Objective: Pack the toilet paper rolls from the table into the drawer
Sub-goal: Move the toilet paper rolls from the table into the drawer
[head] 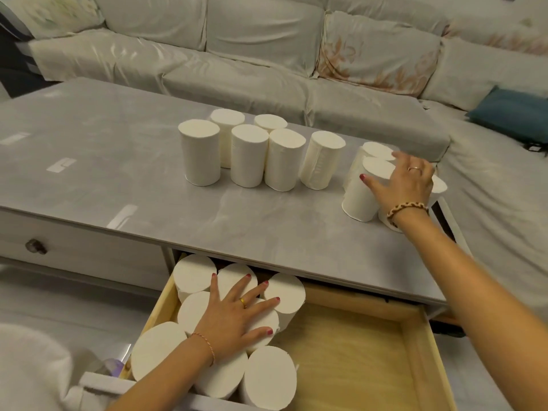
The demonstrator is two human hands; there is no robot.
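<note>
A closed drawer front with a dark round knob (36,246) sits at far left under the grey marbled tabletop (118,149). In the open wooden drawer (355,345) below the tabletop's near edge, white toilet paper rolls (268,376) stand upright, packed together along its left side, while the right side shows bare wood. The person's left hand (237,312), fingers spread flat and wearing a gold ring, presses on the tops of those rolls. On the tabletop, a cluster of six upright rolls (249,155) stands near the middle. Further right, the right hand (406,185), fingers splayed, rests on a second group of rolls (360,197) near the tabletop's right edge. Both wrists carry braided bracelets. No brand, label or readable writing shows on any roll. A pale covered sofa (267,40) runs behind, a blue cushion (510,114) at right.
</note>
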